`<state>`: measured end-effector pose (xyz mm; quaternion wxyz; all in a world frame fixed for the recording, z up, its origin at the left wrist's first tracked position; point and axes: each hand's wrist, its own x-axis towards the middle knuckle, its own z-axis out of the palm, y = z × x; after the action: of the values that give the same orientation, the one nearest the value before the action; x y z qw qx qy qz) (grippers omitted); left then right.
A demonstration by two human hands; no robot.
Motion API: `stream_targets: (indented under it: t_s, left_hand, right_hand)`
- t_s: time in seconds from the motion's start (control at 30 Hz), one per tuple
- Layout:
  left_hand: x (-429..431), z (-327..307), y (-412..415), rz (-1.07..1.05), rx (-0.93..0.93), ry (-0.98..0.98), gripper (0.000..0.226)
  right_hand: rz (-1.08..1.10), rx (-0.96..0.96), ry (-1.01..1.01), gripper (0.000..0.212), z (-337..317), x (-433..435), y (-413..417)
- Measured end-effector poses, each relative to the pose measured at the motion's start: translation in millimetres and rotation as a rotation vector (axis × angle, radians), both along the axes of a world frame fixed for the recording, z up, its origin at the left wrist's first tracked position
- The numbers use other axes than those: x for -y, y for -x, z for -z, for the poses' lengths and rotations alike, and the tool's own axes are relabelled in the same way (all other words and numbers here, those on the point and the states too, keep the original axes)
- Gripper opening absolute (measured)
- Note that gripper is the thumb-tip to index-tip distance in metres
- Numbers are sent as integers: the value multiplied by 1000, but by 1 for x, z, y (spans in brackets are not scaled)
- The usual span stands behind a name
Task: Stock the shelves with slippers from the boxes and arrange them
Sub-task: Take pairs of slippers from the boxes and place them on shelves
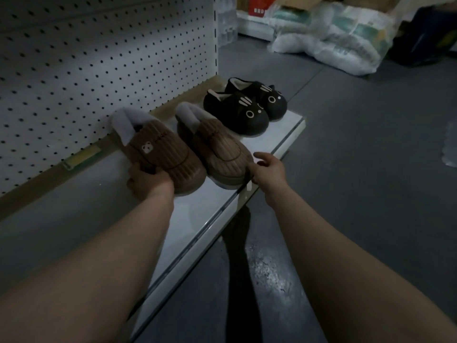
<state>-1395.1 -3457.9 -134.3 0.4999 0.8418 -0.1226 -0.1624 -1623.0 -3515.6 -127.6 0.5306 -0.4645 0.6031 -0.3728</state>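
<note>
Head view, single camera, dim light.

Shelf [279, 134]: white bottom deck, pegboard [99, 58] behind it. Four slippers on it, all heels toward the pegboard, toes toward the front edge.

Left brown slipper [158, 149]: ribbed upper, grey fleece cuff, small pale badge on top. Left hand [146, 180] grips it at the toe end, on its outer side, with fingers curled round the edge of the upper. Cannot tell whether the sole sits flat on the deck or is slightly raised.

Right brown slipper [217, 152]: same style, just beside the first, sides almost touching, sole on the deck near the front edge. Right hand [267, 169] is at its toe, holding nothing, fingers loose and slightly bent, thumb up. Fingertips reach the toe rim; cannot tell if they touch it.

Black cat slippers [237, 112]: a pair further along the deck, side by side, touching each other, close to the right brown slipper but apart from it. No hand on them.

Floor [358, 144]: grey. Plastic-wrapped bundles [333, 38] lie on it well beyond the shelf end.
</note>
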Motion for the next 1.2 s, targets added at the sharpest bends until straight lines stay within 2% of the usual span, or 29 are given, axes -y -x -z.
stream_targets:
  t_s: [0.13,0.2,0.3,0.53,0.8,1.07,1.2]
  left_hand:
    - [-20,-6,22,10,12,-51,48]
    - [-35,-15,41,29,-2,-15,50]
    - [-54,-38,75,57,-42,38,39]
    - [-91,-97,139,301,-91,-96,31]
    - [-144,-158,203,578,-136,-262,30]
    - [-194,-204,244,747,-206,-329,25]
    - [-215,-218,253,837,-244,-320,16]
  right_hand:
    - [26,-8,-34,38,-14,-12,17]
    - [42,-50,-67,37,-24,-26,26]
    - [7,-52,-140,36,-43,-51,34]
    - [15,33,-302,31,-93,-116,55]
    - [105,3,-428,33,-150,-200,110]
    - [134,-6,-515,38,-206,-262,149]
    - [159,-39,-512,35,-223,-289,162]
